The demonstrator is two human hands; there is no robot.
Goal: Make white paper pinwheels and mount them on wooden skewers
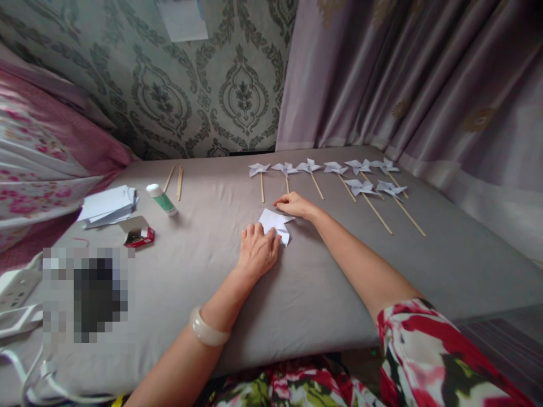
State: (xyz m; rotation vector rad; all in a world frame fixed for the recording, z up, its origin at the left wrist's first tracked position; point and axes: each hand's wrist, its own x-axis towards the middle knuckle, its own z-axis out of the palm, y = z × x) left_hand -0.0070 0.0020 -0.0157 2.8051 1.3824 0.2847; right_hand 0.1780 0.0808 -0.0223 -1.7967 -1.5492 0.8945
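Observation:
A white paper pinwheel, partly folded with pointed blades, lies on the grey cloth in front of me. My left hand rests on its lower left part, fingers bent and holding it against the surface. Just above its upper right edge is my right hand, fingers drawn together and pointing left. Whether anything is between those fingertips is too small to tell. Behind and to the right lie several white pinwheels on wooden sticks, one of them a pinwheel at the row's left end.
At left are a paper stack, a green-and-white glue stick, an open small red box and loose wooden sticks. A white power strip with cables and a blurred-out patch occupy the near left. Wall and curtain border the back.

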